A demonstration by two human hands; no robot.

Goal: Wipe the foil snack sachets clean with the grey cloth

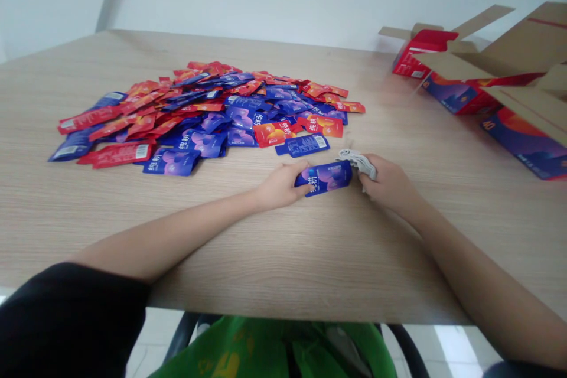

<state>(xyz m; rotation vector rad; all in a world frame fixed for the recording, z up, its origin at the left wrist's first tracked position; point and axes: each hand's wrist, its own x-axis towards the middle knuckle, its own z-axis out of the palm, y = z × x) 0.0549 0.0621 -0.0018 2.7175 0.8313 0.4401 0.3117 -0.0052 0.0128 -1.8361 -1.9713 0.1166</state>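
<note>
My left hand (283,185) grips one end of a blue sachet (328,178) with purple artwork and white lettering, held just above the wooden table. In my right hand (390,183) is a bunched white cloth (359,164), close to the sachet's right end; whether it touches the sachet I cannot tell. Just beyond my left hand lies another blue sachet (303,146), barcode side up. A large pile of red sachets (117,155) and blue sachets (170,161) spreads behind it, toward the left.
At the right stand open cardboard boxes with flaps up: a small red box (416,53) at the back, a blue and red box (460,96), and a larger blue box (527,142) nearer me. The wooden table (274,260) ends close to my body, and a wall (287,0) rises behind it.
</note>
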